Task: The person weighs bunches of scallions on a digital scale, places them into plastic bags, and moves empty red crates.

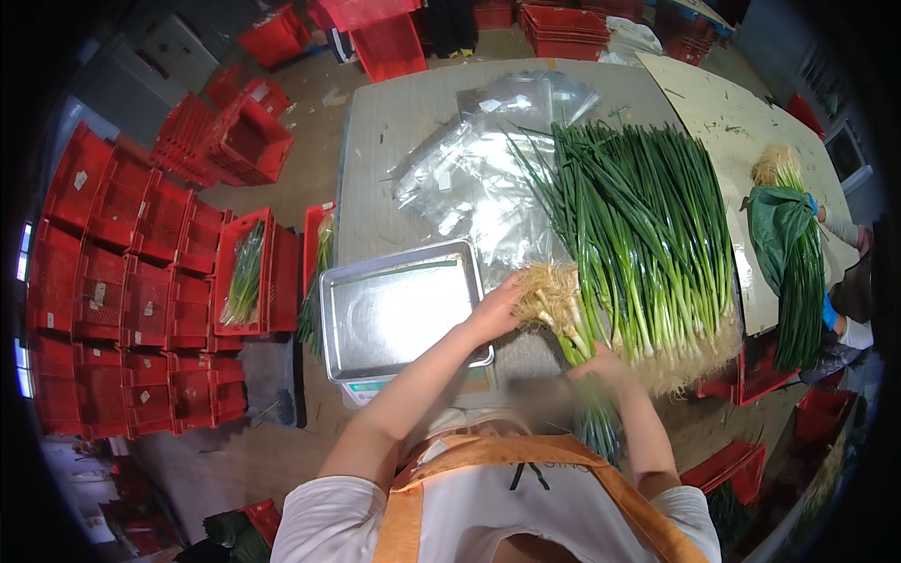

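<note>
A bunch of green onions (569,332) is between my two hands, its roots up and its leaves hanging over the table's near edge. My left hand (497,310) is closed around the root end. Lower down, my right hand (604,367), slightly blurred, grips the stalks. A large pile of green onions (651,246) lies to the right, leaves away from me and roots near. On the left, a shallow metal tray (401,310) rests on a scale (362,393), with a single green leaf (394,271) inside. Clear plastic bags (486,176) lie spread beyond the tray.
Stacked red crates (134,281) stand at the left; one red crate (276,281) holds bagged green onions (245,274). Across the right-hand board (746,127), a co-worker's blue-gloved hands (830,313) are at another bunch (799,281) with a green cloth (778,218). More red crates (566,32) stand beyond the table.
</note>
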`<state>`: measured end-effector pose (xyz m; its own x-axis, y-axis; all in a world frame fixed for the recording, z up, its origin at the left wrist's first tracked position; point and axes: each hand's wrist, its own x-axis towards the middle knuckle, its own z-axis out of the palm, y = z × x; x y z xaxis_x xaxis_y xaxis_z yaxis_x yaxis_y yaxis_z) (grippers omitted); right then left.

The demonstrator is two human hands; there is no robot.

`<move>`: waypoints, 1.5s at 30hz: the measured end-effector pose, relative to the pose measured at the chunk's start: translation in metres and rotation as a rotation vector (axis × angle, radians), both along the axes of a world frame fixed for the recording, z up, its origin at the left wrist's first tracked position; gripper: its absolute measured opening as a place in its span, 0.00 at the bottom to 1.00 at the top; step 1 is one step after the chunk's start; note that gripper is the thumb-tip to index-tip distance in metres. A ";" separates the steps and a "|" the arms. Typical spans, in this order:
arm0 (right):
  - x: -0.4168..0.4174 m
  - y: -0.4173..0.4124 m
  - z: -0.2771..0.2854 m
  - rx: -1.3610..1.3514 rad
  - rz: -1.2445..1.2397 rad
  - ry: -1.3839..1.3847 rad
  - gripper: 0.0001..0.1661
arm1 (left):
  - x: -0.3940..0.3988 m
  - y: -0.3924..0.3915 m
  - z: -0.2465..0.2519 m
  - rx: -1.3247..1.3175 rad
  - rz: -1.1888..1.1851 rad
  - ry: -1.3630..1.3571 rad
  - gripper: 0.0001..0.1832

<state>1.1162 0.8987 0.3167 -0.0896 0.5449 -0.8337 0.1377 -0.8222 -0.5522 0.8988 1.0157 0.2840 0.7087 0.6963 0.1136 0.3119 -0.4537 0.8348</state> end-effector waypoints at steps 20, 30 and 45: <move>-0.040 -0.024 -0.047 0.630 0.690 -0.868 0.33 | -0.009 0.021 0.022 0.286 -0.301 0.478 0.41; 0.002 0.012 -0.021 0.495 0.272 -0.529 0.46 | 0.008 -0.034 0.027 0.891 -0.214 0.358 0.28; 0.007 0.013 -0.006 0.568 0.056 -0.194 0.45 | 0.019 -0.051 0.034 0.241 0.025 0.272 0.12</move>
